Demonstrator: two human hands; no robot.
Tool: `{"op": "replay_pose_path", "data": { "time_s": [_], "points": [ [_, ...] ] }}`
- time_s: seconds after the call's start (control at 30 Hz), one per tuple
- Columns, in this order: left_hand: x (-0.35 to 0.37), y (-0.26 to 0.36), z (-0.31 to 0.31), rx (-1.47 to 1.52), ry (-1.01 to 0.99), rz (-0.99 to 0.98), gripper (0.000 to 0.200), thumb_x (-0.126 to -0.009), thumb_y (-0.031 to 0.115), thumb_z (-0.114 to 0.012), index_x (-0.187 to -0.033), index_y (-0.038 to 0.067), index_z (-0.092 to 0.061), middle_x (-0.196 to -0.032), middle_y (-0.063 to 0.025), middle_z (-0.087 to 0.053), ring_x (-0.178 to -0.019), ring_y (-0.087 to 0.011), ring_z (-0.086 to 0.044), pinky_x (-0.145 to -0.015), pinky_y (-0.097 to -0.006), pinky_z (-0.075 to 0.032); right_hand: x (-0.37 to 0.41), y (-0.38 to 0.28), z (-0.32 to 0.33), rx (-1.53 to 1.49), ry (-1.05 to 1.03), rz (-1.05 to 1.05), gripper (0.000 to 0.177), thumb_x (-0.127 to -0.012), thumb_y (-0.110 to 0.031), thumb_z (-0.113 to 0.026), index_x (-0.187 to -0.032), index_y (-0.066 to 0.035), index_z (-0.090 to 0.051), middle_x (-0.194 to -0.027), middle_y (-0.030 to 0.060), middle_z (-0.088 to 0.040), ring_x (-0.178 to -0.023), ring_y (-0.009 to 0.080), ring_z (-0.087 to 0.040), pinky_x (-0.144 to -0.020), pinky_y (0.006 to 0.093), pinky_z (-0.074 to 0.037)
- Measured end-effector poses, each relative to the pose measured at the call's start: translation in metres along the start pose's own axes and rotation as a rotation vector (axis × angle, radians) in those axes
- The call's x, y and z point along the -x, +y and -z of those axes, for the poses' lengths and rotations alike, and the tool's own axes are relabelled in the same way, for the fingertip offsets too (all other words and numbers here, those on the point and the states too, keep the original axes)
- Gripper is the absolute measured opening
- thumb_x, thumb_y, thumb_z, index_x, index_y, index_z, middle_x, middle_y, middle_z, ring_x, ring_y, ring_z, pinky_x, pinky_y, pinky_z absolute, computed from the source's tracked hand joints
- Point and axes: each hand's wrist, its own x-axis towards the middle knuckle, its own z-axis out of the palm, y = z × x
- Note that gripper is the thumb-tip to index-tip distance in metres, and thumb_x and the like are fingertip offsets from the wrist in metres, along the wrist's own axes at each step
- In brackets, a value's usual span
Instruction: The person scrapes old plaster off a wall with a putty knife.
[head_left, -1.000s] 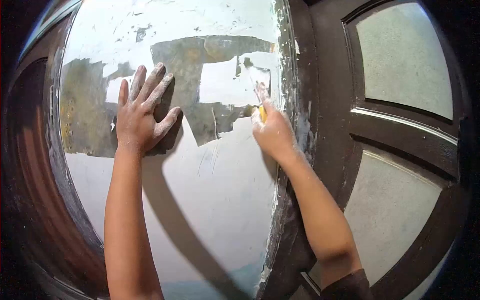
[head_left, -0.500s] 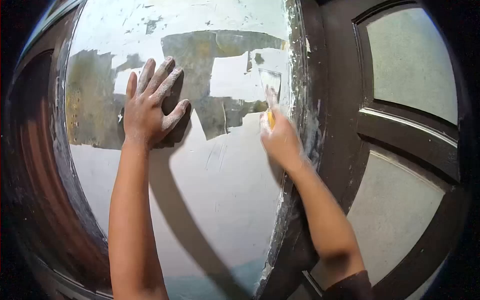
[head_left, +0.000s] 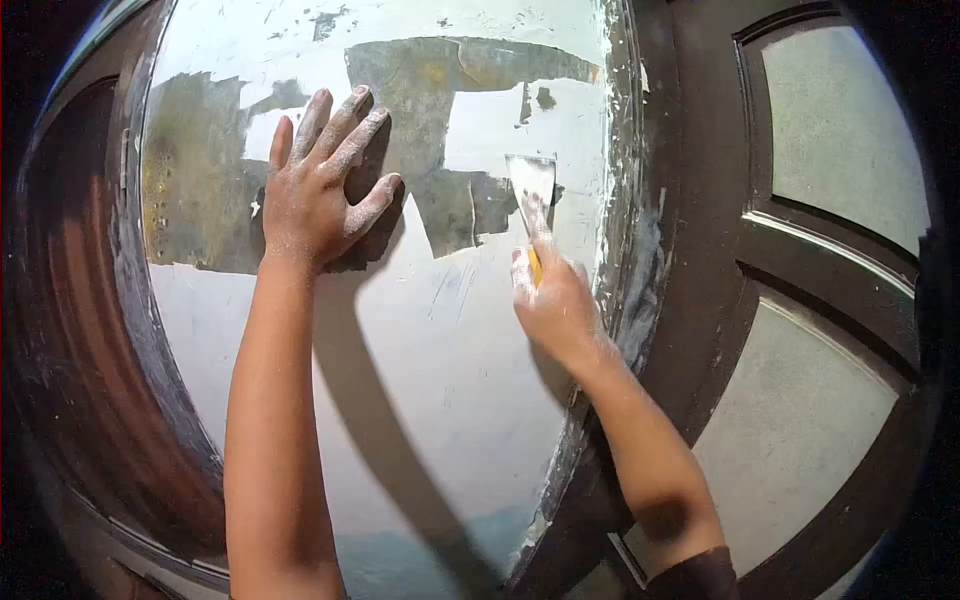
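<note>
My left hand (head_left: 320,185) lies flat with fingers spread on a wall panel (head_left: 430,400), over a bare grey patch (head_left: 190,190) where the white coating is gone. My right hand (head_left: 553,300), dusted white, is shut on a putty knife (head_left: 530,195) with a yellow handle. Its wide blade rests flat against the wall at the edge of the white coating, close to the panel's right border. A smaller bare patch (head_left: 465,205) lies just left of the blade.
A dark brown door frame (head_left: 690,250) runs down the right of the wall panel, with frosted glass panes (head_left: 840,130) set in dark bars. A dark reddish-brown frame (head_left: 70,330) borders the left side.
The right hand has slid the putty knife down and slightly right along the wall, so the blade now shows fully. The left hand stays pressed flat. The view shifted a little.
</note>
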Motion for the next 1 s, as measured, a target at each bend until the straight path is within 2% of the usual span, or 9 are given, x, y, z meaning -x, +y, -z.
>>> {"op": "replay_pose_path", "data": {
  "time_s": [0.07, 0.2, 0.3, 0.5, 0.63, 0.67, 0.9, 0.93, 1.0],
  "points": [
    [0.0, 0.0, -0.001, -0.001, -0.002, -0.003, 0.065, -0.094, 0.051, -0.067, -0.155, 0.03, -0.053, -0.168, 0.0048, -0.041, -0.158, -0.0276, -0.031, -0.129, -0.0543, -0.018, -0.02, -0.013, 0.016, 0.028, -0.102, -0.138, 0.059, -0.103, -0.025, -0.055, -0.159, -0.01, -0.042, -0.102, 0.034, -0.07, -0.098, 0.0529, -0.067, -0.088, 0.0543, -0.053],
    [-0.001, -0.003, -0.002, -0.008, -0.002, -0.012, 0.065, -0.094, 0.053, -0.066, -0.155, 0.032, -0.053, -0.168, 0.0053, -0.041, -0.157, -0.0276, -0.032, -0.129, -0.0546, -0.018, -0.038, 0.0, 0.0, -0.037, 0.133, 0.139, 0.051, -0.103, -0.024, -0.057, -0.151, -0.007, -0.051, -0.094, 0.032, -0.07, -0.09, 0.0532, -0.067, -0.08, 0.0559, -0.052],
    [0.0, 0.001, -0.001, 0.003, -0.003, 0.008, 0.066, -0.094, 0.054, -0.066, -0.155, 0.032, -0.052, -0.167, 0.0061, -0.041, -0.157, -0.0271, -0.032, -0.129, -0.0546, -0.018, -0.002, -0.001, -0.009, 0.037, -0.044, 0.0, 0.061, -0.103, -0.02, -0.056, -0.161, -0.009, -0.038, -0.096, 0.0342, -0.069, -0.089, 0.0542, -0.066, -0.082, 0.0558, -0.052],
    [0.0, 0.0, -0.003, 0.021, 0.021, 0.008, 0.063, -0.093, 0.055, -0.064, -0.151, 0.033, -0.056, -0.166, 0.0071, -0.043, -0.156, -0.0265, -0.034, -0.129, -0.055, -0.019, -0.032, -0.002, -0.004, -0.022, 0.031, 0.031, 0.06, -0.103, -0.018, -0.057, -0.159, -0.009, -0.04, -0.11, 0.0317, -0.069, -0.09, 0.0531, -0.065, -0.081, 0.0532, -0.052],
    [-0.001, -0.002, -0.005, 0.054, 0.034, -0.001, 0.063, -0.092, 0.054, -0.066, -0.15, 0.031, -0.057, -0.165, 0.0063, -0.044, -0.155, -0.0274, -0.035, -0.128, -0.0563, -0.019, -0.016, 0.003, -0.015, -0.013, 0.065, 0.053, 0.06, -0.103, -0.019, -0.058, -0.16, -0.01, -0.04, -0.107, 0.0314, -0.07, -0.087, 0.0512, -0.066, -0.08, 0.0527, -0.052],
    [0.0, -0.002, -0.005, 0.043, 0.04, -0.011, 0.062, -0.092, 0.053, -0.066, -0.15, 0.03, -0.058, -0.165, 0.0055, -0.044, -0.155, -0.028, -0.035, -0.128, -0.057, -0.02, -0.006, -0.009, -0.007, -0.012, -0.099, -0.117, 0.06, -0.103, -0.019, -0.058, -0.16, -0.01, -0.039, -0.112, 0.0319, -0.069, -0.09, 0.0525, -0.066, -0.083, 0.0516, -0.053],
    [0.001, -0.001, -0.002, 0.041, -0.013, 0.003, 0.064, -0.096, 0.052, -0.066, -0.155, 0.032, -0.053, -0.168, 0.0052, -0.041, -0.158, -0.0283, -0.031, -0.129, -0.0565, -0.017, -0.033, -0.019, -0.001, -0.049, 0.01, -0.056, 0.057, -0.106, -0.022, -0.056, -0.16, -0.011, -0.042, -0.108, 0.0296, -0.071, -0.093, 0.0481, -0.069, -0.085, 0.0486, -0.053],
    [0.0, -0.001, -0.001, 0.049, -0.015, 0.003, 0.064, -0.095, 0.051, -0.066, -0.154, 0.032, -0.053, -0.168, 0.0048, -0.041, -0.158, -0.0285, -0.031, -0.128, -0.0567, -0.018, -0.034, -0.025, 0.001, -0.016, -0.001, -0.07, 0.055, -0.106, -0.022, -0.056, -0.158, -0.01, -0.044, -0.107, 0.0293, -0.072, -0.098, 0.0477, -0.069, -0.085, 0.0477, -0.053],
    [0.001, -0.001, -0.002, 0.064, -0.018, 0.01, 0.064, -0.094, 0.051, -0.066, -0.154, 0.031, -0.053, -0.168, 0.0044, -0.041, -0.157, -0.0293, -0.032, -0.128, -0.0573, -0.018, -0.021, -0.012, -0.013, -0.016, 0.09, 0.087, 0.059, -0.104, -0.021, -0.057, -0.16, -0.017, -0.04, -0.084, 0.0294, -0.069, -0.078, 0.0515, -0.066, -0.076, 0.0562, -0.051]
  ]
}}
